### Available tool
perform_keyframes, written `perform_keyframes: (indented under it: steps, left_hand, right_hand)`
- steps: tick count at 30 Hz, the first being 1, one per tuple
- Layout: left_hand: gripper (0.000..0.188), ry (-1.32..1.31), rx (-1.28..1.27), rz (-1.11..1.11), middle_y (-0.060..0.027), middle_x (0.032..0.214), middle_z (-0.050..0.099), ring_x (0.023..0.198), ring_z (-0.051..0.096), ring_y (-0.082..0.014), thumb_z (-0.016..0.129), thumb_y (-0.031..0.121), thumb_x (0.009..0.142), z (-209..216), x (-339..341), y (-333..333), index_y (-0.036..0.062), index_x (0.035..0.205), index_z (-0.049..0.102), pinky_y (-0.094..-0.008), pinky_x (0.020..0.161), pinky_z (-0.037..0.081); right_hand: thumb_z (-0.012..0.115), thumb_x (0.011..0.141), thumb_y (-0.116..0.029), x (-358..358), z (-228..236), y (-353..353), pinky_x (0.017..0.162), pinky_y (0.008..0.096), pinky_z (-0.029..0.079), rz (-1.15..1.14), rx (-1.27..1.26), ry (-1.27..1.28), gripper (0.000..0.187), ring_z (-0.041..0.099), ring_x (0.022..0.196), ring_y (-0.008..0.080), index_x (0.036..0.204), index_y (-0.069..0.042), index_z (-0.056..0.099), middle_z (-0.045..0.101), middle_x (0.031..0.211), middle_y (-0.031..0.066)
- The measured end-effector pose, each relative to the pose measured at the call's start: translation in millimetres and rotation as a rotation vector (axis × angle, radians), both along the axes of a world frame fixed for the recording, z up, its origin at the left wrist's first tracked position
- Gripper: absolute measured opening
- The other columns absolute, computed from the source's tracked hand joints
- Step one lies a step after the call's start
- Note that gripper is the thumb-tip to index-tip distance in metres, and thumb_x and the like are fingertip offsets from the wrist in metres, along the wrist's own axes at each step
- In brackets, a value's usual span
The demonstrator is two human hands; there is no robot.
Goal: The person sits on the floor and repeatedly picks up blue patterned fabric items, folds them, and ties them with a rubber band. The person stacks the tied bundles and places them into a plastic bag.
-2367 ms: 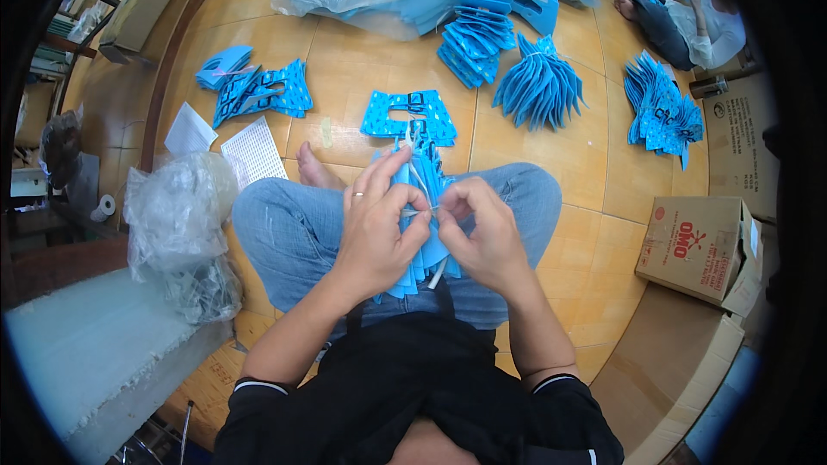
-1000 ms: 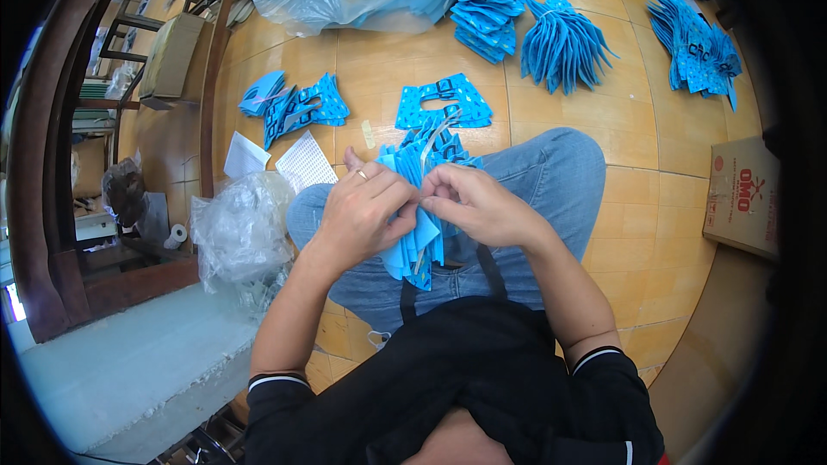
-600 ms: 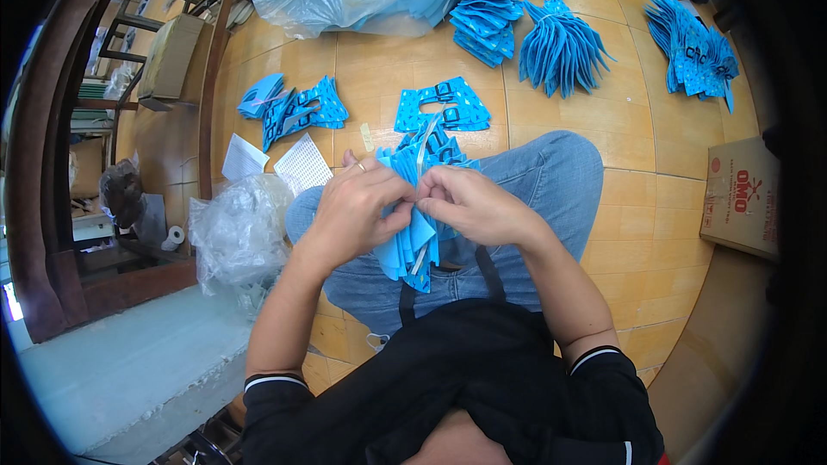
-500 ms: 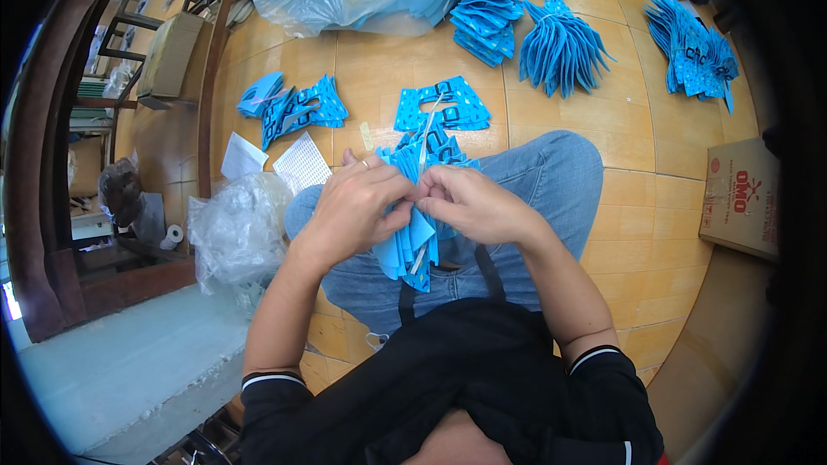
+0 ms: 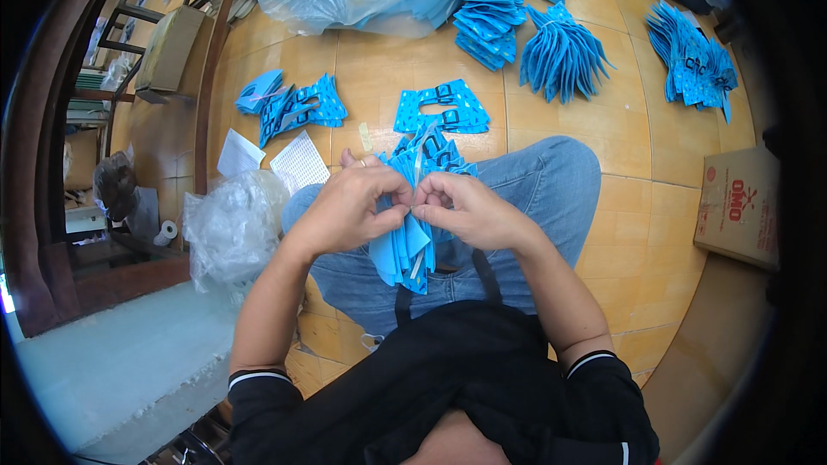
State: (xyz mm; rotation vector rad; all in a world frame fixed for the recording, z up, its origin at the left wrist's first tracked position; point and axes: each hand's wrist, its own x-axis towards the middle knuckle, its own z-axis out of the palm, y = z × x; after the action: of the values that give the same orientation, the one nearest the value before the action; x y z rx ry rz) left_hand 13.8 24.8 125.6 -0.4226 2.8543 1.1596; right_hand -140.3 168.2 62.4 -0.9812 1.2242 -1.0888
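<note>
A fanned bundle of blue patterned card-like pieces (image 5: 398,251) rests on my lap, narrowed at its middle. A thin pale strip (image 5: 419,164) runs along the bundle and passes between my fingers. My left hand (image 5: 362,202) is closed, thumb and forefinger pinching at the strip over the bundle's middle. Facing it, my right hand (image 5: 469,209) pinches at the same spot, fingertips almost touching the left ones. The fingers partly hide where the strip crosses the bundle. Just beyond my lap lies a flat blue patterned stack (image 5: 457,112) with dark-outlined shapes.
More blue bundles (image 5: 564,52) lie on the tiled floor ahead, with another bundle (image 5: 692,60) at far right. A clear bag (image 5: 388,0) of blue pieces sits at the back. Crumpled plastic (image 5: 231,228) is at left, a cardboard box (image 5: 737,207) at right.
The strip's long upper end, which crossed the flat stack, no longer reaches over it. My fingertips still meet at the bundle's middle, with the right fingers more curled.
</note>
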Motion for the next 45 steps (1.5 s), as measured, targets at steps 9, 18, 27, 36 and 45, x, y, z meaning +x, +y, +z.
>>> perform_keyframes:
  steps: [9,18,27,36,45]
  left_hand:
    - [0.011,-0.202,0.167,0.286,-0.0079,0.076,0.060,0.068,0.056,-0.0154,0.068,0.008,0.078,18.7,9.5,14.3,-0.0002,0.084,0.065,-0.0294,0.061,0.045]
    - [0.011,-0.204,0.161,0.302,-0.0081,0.075,0.060,0.070,0.056,-0.0167,0.069,0.010,0.080,22.8,19.5,16.9,0.0006,0.086,0.064,-0.0301,0.061,0.045]
    - [0.012,0.006,-0.004,0.302,-0.0077,0.094,0.056,0.077,0.056,-0.0173,0.069,0.003,0.081,5.8,28.7,31.0,0.0013,0.091,0.062,-0.0288,0.066,0.048]
    - [0.013,0.044,0.116,0.410,-0.0049,0.100,0.044,0.076,0.049,-0.0098,0.070,0.005,0.084,-1.3,32.1,38.1,0.0013,0.094,0.062,-0.0239,0.065,0.046]
    - [0.013,0.042,0.251,0.492,-0.0026,0.097,0.042,0.079,0.045,-0.0087,0.072,0.005,0.083,-6.9,38.2,32.3,0.0030,0.093,0.064,-0.0215,0.065,0.042]
  right_hand:
    - [0.071,0.084,-0.012,24.9,8.4,5.8,0.067,0.0356,0.048,-0.265,-0.302,0.462,0.015,0.061,0.074,0.0223,0.090,-0.003,0.062,0.060,0.082,0.0091]
    - [0.072,0.080,-0.011,39.3,12.7,3.3,0.068,0.0403,0.051,-0.298,-0.335,0.552,0.013,0.063,0.081,0.0298,0.086,-0.005,0.063,0.059,0.086,0.0111]
    - [0.069,0.081,-0.009,40.2,15.1,4.4,0.069,0.0404,0.052,-0.335,-0.252,0.452,0.014,0.063,0.079,0.0295,0.093,-0.004,0.065,0.059,0.087,0.0113]
    - [0.067,0.084,-0.008,29.1,13.7,0.6,0.071,0.0354,0.052,-0.188,-0.214,0.391,0.012,0.063,0.077,0.0235,0.094,-0.003,0.065,0.057,0.086,0.0106]
    - [0.068,0.087,-0.011,20.5,2.3,0.2,0.065,0.0266,0.047,-0.143,-0.136,0.173,0.011,0.054,0.071,0.0117,0.092,-0.001,0.064,0.053,0.081,0.0038]
